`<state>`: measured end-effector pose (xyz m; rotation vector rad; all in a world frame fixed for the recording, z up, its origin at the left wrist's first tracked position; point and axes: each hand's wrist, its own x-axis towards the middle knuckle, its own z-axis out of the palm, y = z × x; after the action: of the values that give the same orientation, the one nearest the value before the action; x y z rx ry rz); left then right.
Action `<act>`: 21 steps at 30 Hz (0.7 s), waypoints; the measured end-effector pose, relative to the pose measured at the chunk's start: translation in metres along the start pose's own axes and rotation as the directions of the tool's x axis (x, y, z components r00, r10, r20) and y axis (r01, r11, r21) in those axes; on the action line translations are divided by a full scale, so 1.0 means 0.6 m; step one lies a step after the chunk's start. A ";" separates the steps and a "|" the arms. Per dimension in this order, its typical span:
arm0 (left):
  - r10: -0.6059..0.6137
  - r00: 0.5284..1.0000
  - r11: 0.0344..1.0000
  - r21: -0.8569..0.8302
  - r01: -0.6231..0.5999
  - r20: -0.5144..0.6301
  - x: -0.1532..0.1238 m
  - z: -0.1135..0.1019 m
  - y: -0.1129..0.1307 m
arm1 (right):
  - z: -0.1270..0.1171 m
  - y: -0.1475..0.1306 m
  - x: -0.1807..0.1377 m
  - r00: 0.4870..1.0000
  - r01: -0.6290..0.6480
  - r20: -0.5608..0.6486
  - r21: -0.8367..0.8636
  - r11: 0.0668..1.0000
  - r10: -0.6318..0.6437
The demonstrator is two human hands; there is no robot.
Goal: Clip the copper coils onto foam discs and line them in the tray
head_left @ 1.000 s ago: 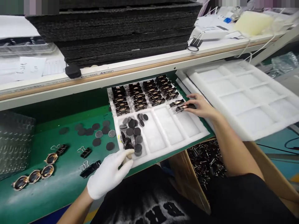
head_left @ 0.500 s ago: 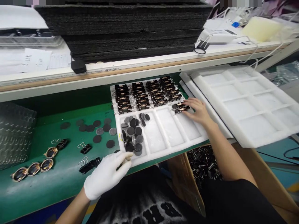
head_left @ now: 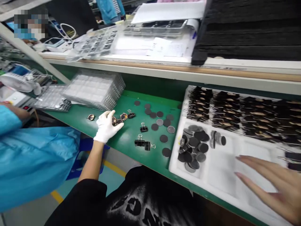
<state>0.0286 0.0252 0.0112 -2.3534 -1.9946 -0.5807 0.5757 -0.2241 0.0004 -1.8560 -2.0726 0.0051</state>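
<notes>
My left hand (head_left: 105, 127), in a white glove, rests on the green bench top over a row of round gold-rimmed parts (head_left: 118, 120), its fingers curled on them. What the fingers hold is hard to make out. My bare right hand (head_left: 275, 185) hovers open with fingers stretched over the white foam tray (head_left: 225, 175) at the lower right, holding nothing. The tray's near-left pocket holds several dark grey discs (head_left: 194, 147). Its far pockets are packed with rows of black binder clips on parts (head_left: 235, 111).
Loose grey discs (head_left: 156, 121) and a few black binder clips (head_left: 144, 143) lie on the green mat. Stacked clear blister trays (head_left: 94, 91) stand at the back left. A person in a blue coat (head_left: 30, 157) sits at the left. Black foam sheets (head_left: 254, 28) are piled on the shelf.
My head has turned left. My left hand left the tray's front edge and reached left to the gold-rimmed parts. My right hand let go of the clips and drew back, opened out.
</notes>
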 end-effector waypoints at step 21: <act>0.172 0.891 0.949 0.173 -0.265 0.420 0.126 -0.026 0.013 | 0.077 -0.148 0.072 0.981 0.184 -0.069 0.029 0.983 -0.181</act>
<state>0.0410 0.0918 0.0485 -2.6566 -1.7539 0.1491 0.4748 -0.1838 -0.0106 -1.6172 -2.1740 -0.0650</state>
